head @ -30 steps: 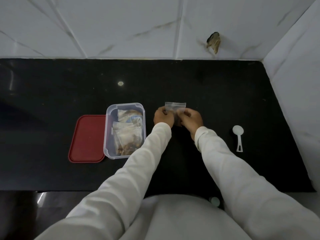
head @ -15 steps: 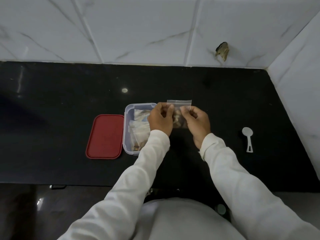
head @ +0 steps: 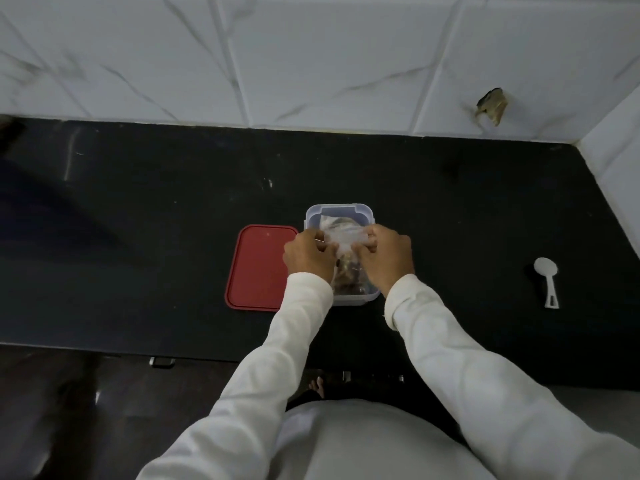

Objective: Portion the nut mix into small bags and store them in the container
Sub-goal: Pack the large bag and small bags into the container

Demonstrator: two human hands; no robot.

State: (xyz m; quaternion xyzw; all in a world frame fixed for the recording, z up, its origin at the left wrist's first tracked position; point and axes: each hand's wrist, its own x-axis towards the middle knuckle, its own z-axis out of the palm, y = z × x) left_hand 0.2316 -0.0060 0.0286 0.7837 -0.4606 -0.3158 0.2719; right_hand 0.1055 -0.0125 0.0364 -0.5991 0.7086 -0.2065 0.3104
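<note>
The black countertop [head: 138, 237] fills the middle of the view. It ends against a white marble-tiled wall [head: 311, 64] at 12 o'clock, against a side wall [head: 616, 150] at 2 to 3 o'clock, and at its own front edge at 6 o'clock, just behind the person's sleeves. Bare counter lies wide open toward 9 and 10 o'clock, with a narrower stretch toward 3 o'clock.

A red lid [head: 258, 268] lies flat, just beside the clear container [head: 341, 211] at its 9 o'clock. Filled bags [head: 341, 223] already lie inside the container.

The left hand [head: 308, 252] and right hand [head: 386, 254] are above the container, each pinching one top corner of a small clear bag [head: 343, 239] of nut mix, so the bag hangs between them over the open box. Whether it touches the bags below cannot be told.

A white scoop [head: 547, 282] lies well apart at 3 o'clock, bowl toward the wall.

Half a second ago the hands held the bag over the container's 3 o'clock edge; now it is centred over the box. The lid and scoop have not moved.
</note>
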